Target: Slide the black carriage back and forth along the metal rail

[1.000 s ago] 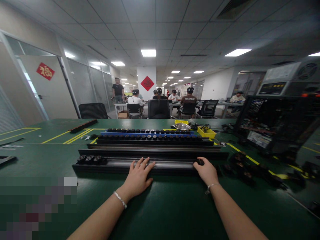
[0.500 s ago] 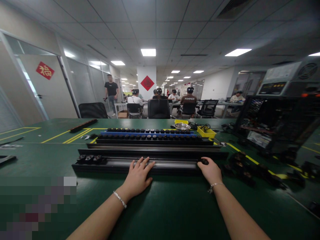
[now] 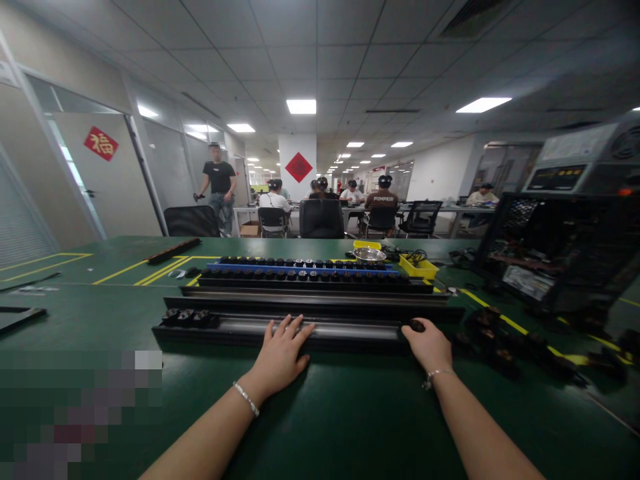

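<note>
A long black rail (image 3: 350, 331) lies across the green table (image 3: 320, 413) in front of me, with three small black parts (image 3: 190, 317) seated at its left end. My left hand (image 3: 280, 353) rests flat on the rail's middle, fingers stretched out. My right hand (image 3: 430, 347) is at the rail's right end, fingers closed on a small black part (image 3: 417, 326). Behind lie two more black rails (image 3: 310, 297) and a blue-edged rail (image 3: 305, 267) filled with several black parts.
Loose black parts (image 3: 505, 347) lie scattered to the right by a yellow floor-tape line. A yellow tray (image 3: 419, 267) and a metal dish (image 3: 369, 254) sit behind the rails. A black machine (image 3: 560, 247) stands at right. A person (image 3: 216, 187) walks at back left; others sit at far desks.
My right hand has slid slightly right along the rail's end. The view has shifted a little. The standing person at the back has walked left.
</note>
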The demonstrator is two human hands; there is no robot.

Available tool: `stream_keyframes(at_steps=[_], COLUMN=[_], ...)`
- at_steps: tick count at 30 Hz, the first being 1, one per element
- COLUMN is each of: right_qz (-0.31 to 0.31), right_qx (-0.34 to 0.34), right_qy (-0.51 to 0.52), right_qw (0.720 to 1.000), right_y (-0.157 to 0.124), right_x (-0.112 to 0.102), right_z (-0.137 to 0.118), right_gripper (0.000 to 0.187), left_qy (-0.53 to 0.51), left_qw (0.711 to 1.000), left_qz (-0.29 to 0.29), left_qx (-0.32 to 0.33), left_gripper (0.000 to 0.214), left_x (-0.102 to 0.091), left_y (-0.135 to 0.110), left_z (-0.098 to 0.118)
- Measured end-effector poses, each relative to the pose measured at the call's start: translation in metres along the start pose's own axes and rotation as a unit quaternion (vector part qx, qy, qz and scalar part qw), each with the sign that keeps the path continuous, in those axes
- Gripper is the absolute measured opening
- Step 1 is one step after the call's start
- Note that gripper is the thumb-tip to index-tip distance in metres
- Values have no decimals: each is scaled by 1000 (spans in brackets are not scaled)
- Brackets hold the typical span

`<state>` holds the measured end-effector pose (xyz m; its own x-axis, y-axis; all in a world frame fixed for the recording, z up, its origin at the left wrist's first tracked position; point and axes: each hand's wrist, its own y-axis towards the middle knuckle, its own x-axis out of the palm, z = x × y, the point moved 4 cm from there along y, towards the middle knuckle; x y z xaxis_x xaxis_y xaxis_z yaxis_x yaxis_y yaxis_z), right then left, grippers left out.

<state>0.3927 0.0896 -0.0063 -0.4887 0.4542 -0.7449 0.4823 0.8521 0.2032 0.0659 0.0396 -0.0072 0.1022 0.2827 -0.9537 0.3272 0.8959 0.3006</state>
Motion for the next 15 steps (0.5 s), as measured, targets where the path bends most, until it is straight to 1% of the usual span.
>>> stream_keyframes(at_steps=[4, 6, 9, 11, 13, 15], right_qz=[-7, 0, 28, 31, 14, 6], right_qx=[17, 23, 52, 72, 67, 42], right_qy=[-10, -13, -29, -40, -43, -46], right_qw=[1000, 1000, 998, 996, 997, 998], right_y=[-4, -4, -3, 0, 3, 4], right_x=[1, -1, -7, -10, -10, -7], right_z=[-4, -4, 4, 12, 17, 18], right_gripper=[48, 47, 48, 49, 47, 46], left_qy=[-1, -2, -3, -3, -3, -4], left_qw=[1000, 1000, 1000, 1000, 1000, 1000], left_qz=[3, 6, 9, 12, 14, 17], left_qx=[0, 0, 2, 3, 2, 2], left_gripper=[62, 61, 60, 60, 60, 61], left_x=[1, 1, 1, 0, 0, 0], left_y=[-1, -1, -2, -1, -1, -1], left_z=[0, -1, 0, 0, 0, 0])
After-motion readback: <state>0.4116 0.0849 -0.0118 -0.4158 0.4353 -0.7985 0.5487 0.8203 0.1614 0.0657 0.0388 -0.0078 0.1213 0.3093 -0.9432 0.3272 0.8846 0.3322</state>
